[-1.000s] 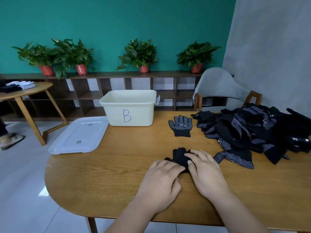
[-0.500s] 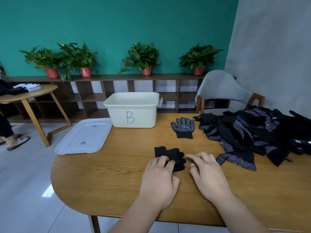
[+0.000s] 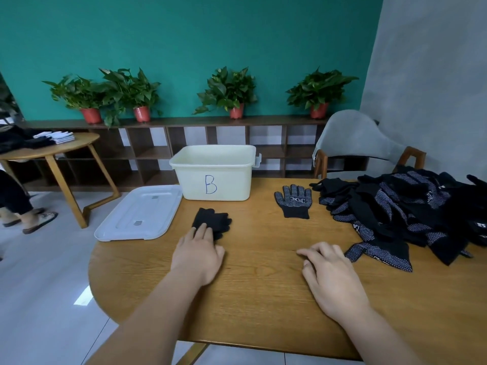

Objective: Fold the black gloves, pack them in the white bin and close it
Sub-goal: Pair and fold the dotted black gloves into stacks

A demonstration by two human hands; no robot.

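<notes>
Gloves of black knit lay in three places on the table [image 3: 263, 299]. One folded glove [image 3: 212, 223] sat toward the far left corner, just in front of the bin [image 3: 213, 177]. The left hand [image 3: 199, 252] rested flat on its near edge, fingers straight and close together. The right hand [image 3: 332, 277] lay palm-down on the bare wood nearer the middle, fingers loosely apart and a little bent, holding nothing. A flat glove [image 3: 293, 201], dotted palm up, lay by the far edge to the right of the bin, and a pile [image 3: 395, 214] of gloves covered the far right corner.

The white bin (marked with a blue B) stood open at the far edge. Only its upper inner wall showed, so what it held could not be told. Its lid [image 3: 139, 213] lay flat just beside it, hanging over the table's left edge.
</notes>
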